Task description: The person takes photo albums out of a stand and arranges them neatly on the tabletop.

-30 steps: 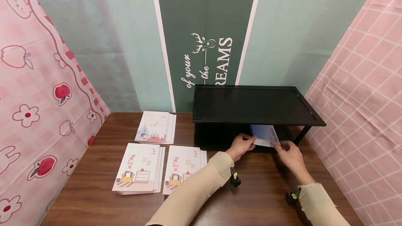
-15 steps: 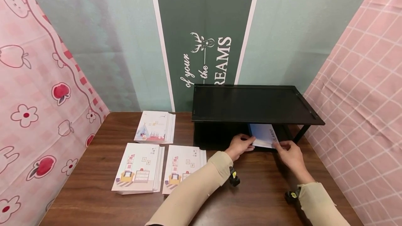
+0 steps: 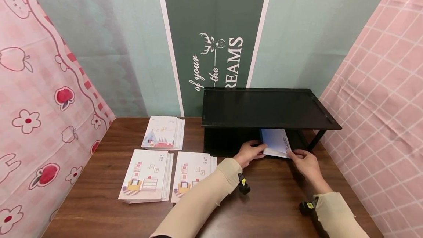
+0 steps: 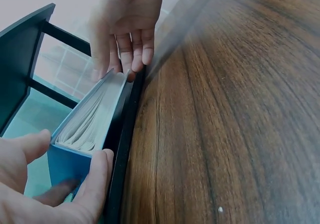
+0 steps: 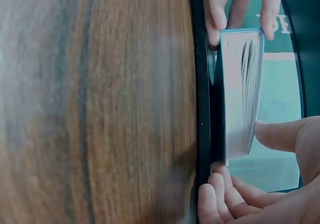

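A thick blue-and-white photo album [image 3: 275,143], dark lettering on its cover, lies flat at the front of a black two-tier rack [image 3: 267,108], its rear part hidden under the top shelf. My left hand [image 3: 249,152] pinches the album's left side, thumb on the cover and fingers below, as the left wrist view shows. At the opposite side, the right hand [image 3: 305,162] grips the near right corner between thumb and fingertips. The wavy page edges [image 5: 243,92] face the person in the right wrist view, just above the rack's lower front rail [image 5: 202,109].
Left of the rack, white illustrated booklets lie in three piles: a rear pile [image 3: 160,133], a front left pile [image 3: 143,175] and another pile [image 3: 188,172], partly covered by the left sleeve. A rack post [image 3: 315,140] stands right of the album. Cloth hangs around the wooden table [image 3: 271,208].
The album has come slightly toward the person and to the left, more of it now showing past the top shelf. The left hand has shifted a little left with it.
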A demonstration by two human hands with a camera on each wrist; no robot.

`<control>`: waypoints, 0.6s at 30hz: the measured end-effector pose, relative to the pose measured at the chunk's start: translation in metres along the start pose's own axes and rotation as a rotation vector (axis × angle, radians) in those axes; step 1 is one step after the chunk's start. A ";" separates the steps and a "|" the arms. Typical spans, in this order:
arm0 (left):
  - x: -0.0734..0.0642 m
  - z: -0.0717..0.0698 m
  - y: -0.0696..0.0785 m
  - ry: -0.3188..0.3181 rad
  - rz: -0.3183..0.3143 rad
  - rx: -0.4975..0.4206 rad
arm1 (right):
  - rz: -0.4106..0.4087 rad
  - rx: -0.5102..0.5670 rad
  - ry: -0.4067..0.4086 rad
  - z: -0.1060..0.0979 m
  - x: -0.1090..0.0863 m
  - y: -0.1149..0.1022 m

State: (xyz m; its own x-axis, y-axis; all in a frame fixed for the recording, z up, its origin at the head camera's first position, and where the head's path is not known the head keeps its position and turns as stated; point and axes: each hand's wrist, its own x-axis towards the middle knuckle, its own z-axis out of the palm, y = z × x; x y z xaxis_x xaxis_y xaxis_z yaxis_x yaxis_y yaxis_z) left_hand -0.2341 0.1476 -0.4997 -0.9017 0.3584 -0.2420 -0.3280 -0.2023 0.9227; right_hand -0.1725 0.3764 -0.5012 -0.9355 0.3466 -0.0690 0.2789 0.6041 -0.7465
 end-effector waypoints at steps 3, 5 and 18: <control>-0.001 -0.001 0.000 -0.007 0.001 0.019 | 0.004 -0.011 -0.029 -0.002 -0.002 -0.001; -0.001 -0.002 0.000 -0.004 0.004 0.028 | 0.003 -0.018 -0.042 -0.002 -0.002 -0.003; -0.018 -0.010 0.003 0.030 0.044 0.097 | 0.042 0.081 -0.127 0.003 -0.014 -0.008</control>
State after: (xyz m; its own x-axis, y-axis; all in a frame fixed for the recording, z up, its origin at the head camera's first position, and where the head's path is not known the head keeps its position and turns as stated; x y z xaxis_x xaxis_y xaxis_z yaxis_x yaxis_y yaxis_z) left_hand -0.2218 0.1318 -0.4958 -0.9232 0.3233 -0.2077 -0.2601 -0.1279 0.9571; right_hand -0.1620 0.3646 -0.4961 -0.9448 0.2733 -0.1806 0.3046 0.5298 -0.7915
